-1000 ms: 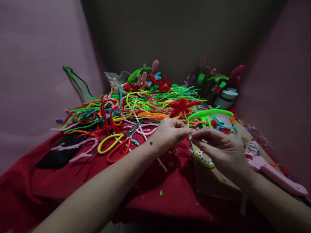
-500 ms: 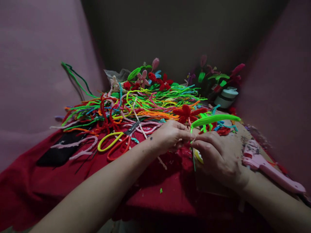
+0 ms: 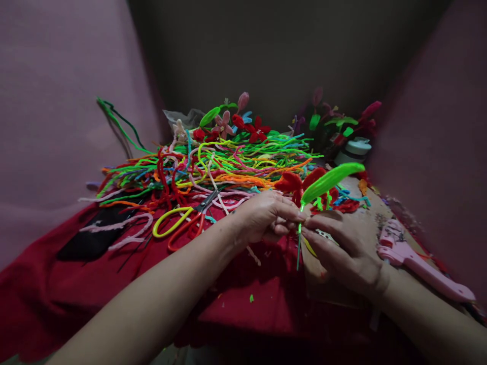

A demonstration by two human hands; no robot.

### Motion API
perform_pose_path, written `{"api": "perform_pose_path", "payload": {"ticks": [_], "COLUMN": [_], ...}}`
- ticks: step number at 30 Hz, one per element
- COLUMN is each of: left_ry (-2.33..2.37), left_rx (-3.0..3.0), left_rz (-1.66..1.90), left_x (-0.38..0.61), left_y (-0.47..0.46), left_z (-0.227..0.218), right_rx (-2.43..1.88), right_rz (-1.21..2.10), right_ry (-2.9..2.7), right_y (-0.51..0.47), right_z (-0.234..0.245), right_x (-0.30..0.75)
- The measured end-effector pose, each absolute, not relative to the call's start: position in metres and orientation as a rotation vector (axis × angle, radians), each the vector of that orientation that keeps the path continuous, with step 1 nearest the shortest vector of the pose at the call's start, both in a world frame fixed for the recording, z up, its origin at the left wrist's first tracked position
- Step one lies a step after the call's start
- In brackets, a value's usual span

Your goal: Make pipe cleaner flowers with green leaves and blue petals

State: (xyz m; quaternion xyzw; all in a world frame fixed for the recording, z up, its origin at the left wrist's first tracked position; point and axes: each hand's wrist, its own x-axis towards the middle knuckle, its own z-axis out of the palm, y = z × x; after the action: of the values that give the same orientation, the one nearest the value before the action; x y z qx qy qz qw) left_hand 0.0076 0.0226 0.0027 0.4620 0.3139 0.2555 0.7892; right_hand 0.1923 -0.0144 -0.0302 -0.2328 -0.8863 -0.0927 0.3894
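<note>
A red fuzzy pipe-cleaner flower [image 3: 291, 183] with a bright green leaf [image 3: 333, 181] on its thin green stem [image 3: 298, 256] stands upright between my hands. My left hand [image 3: 272, 215] pinches the stem just below the leaf, thumb and forefinger together. From the other side, my right hand [image 3: 344, 243] has its thumb and fingertips closed at the same stretch of stem. Part of a yellow round thing [image 3: 310, 247] shows under my right fingers; the hand hides the rest of it. Yellow-and-red-handled scissors [image 3: 186, 223] lie to the left of my left hand.
A heap of many-coloured pipe cleaners [image 3: 228, 162] covers the back of the red cloth [image 3: 247, 314]. Finished flowers [image 3: 256, 129] lie on top. At right are a pink glue gun [image 3: 418, 268] and a jar with a pale lid [image 3: 357, 147]. A black phone-like slab [image 3: 91, 238] lies left.
The flower and leaf have turned on the stem; the leaf now tilts upward and its broad face shows, partly covering the red petals. Both hands stay at the stem, with the right fingers slightly shifted.
</note>
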Motion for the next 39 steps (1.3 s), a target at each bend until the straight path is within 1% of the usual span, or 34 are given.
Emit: {"api": "perform_pose_path", "payload": {"ticks": [4, 6, 8, 11, 13, 15, 17, 21, 25, 28, 33, 36, 39], "left_ry": [0.694, 0.694, 0.699, 0.729, 0.746, 0.752, 0.749, 0.752, 0.692, 0.673, 0.725, 0.728, 0.741], "left_rx": [1.027, 1.053, 1.085, 1.163, 1.223, 1.285, 1.345, 1.388, 1.432, 1.464, 1.460, 1.465, 1.435], "left_rz": [0.586, 0.616, 0.646, 0.684, 0.703, 0.710, 0.713, 0.724, 0.731, 0.728, 0.716, 0.766, 0.848], "left_x": [0.008, 0.007, 0.007, 0.006, 0.005, 0.006, 0.006, 0.009, 0.009, 0.007, 0.007, 0.008, 0.010], "left_y": [0.021, 0.021, 0.021, 0.023, 0.023, 0.022, 0.020, 0.015, 0.013, 0.013, 0.014, 0.013, 0.012], "left_z": [0.004, 0.004, 0.003, 0.001, 0.000, 0.002, 0.004, 0.009, 0.011, 0.012, 0.011, 0.008, 0.007], "right_rx": [-0.705, -0.798, -0.936, -1.075, -1.047, -0.966, -0.911, -0.864, -0.787, -0.736, -0.782, -0.776, -0.751], "right_rz": [-0.230, -0.111, 0.212, 0.962, 1.400, 1.667, 1.802, 1.925, 1.950, 1.910, 1.761, 1.652, 1.653], "right_ry": [-2.147, -2.070, -1.981, -1.761, -1.537, -1.330, -1.191, -1.045, -0.991, -1.042, -1.179, -1.240, -1.236], "right_y": [-0.020, -0.021, -0.021, -0.019, -0.016, -0.014, -0.011, -0.009, -0.009, -0.011, -0.013, -0.013, -0.014], "right_z": [-0.023, -0.021, -0.020, -0.019, -0.019, -0.020, -0.021, -0.025, -0.029, -0.031, -0.031, -0.031, -0.029], "right_x": [0.185, 0.184, 0.184, 0.185, 0.182, 0.178, 0.174, 0.171, 0.173, 0.173, 0.171, 0.169, 0.170]}}
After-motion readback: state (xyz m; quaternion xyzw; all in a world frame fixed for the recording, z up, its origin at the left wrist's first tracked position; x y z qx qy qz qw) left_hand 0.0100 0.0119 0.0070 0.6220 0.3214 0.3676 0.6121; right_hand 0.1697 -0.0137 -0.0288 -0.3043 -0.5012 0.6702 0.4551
